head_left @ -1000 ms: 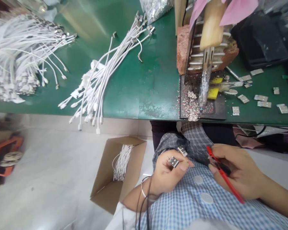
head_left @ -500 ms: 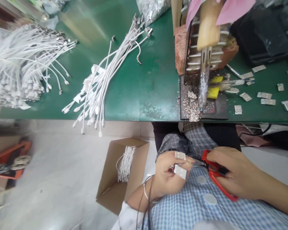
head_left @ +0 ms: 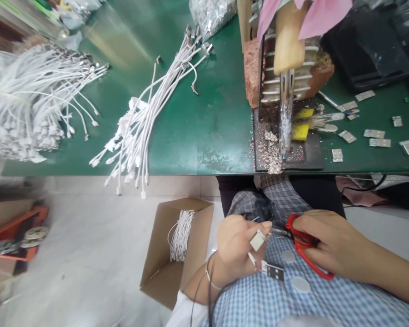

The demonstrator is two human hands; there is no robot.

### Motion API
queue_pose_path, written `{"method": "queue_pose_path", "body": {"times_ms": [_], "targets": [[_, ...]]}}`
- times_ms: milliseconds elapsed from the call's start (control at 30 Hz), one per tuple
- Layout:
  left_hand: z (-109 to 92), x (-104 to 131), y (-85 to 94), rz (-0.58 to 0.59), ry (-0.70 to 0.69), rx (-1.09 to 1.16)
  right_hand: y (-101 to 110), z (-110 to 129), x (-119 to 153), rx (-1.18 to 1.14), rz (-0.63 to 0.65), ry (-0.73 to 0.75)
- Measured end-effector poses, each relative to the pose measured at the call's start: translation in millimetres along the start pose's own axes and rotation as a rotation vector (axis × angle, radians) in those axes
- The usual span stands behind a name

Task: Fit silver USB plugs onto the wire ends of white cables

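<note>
My left hand [head_left: 236, 245] is closed above my lap. Pinched at its fingertips is a small metal USB connector [head_left: 257, 240]; a second USB connector [head_left: 272, 270], on a thin wire end, sticks out below the fingers. My right hand [head_left: 330, 243] is wrapped round the handles of red-handled scissors [head_left: 301, 243]. The scissor blades point left, their tips close to my left fingertips. Whether the blades touch anything is too small to tell.
A green table [head_left: 221, 113] bears white cables [head_left: 153, 109], a larger cable bundle [head_left: 30, 104], loose connectors [head_left: 375, 134] and a soldering iron [head_left: 288, 91] over a dark tray. A cardboard box [head_left: 201, 245] with cables stands on the floor.
My left hand has turned, and the lower connector now hangs further right, beyond the fingers. The view has shifted slightly. My right hand still holds the scissors.
</note>
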State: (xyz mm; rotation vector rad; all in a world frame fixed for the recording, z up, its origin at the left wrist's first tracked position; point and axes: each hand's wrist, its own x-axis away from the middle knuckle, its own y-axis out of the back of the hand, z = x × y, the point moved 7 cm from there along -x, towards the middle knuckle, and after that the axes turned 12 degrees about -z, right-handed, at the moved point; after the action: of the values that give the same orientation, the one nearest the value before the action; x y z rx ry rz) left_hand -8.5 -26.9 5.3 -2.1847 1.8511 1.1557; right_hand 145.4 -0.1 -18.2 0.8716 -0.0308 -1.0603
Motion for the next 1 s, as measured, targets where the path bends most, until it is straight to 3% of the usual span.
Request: {"method": "queue_pose_path", "body": {"times_ms": [167, 433, 733, 833, 1000], "targets": [[1.9, 3.7, -2.0, 0.130, -0.012, -0.029, -0.2, -2.4, 3.2, -0.036, 0.003, -0.046], [-5.2, -2.6, 0.2, -0.010, -0.143, -0.134, -3.4, -1.1, 1.1, -0.009, 0.069, -0.090], [-7.1, -4.4, 3.4, -0.040, -0.176, -0.104, -6.8, -3.2, 4.8, -0.012, 0.074, -0.079], [-6.0, -7.3, 1.2, -0.030, -0.135, -0.029, -7.4, -3.9, 6.5, -0.032, 0.060, -0.078], [3.2, -7.9, -1.9, -0.037, 0.074, 0.149, -12.3, -2.9, 7.5, -0.185, 0.110, -0.141]]}}
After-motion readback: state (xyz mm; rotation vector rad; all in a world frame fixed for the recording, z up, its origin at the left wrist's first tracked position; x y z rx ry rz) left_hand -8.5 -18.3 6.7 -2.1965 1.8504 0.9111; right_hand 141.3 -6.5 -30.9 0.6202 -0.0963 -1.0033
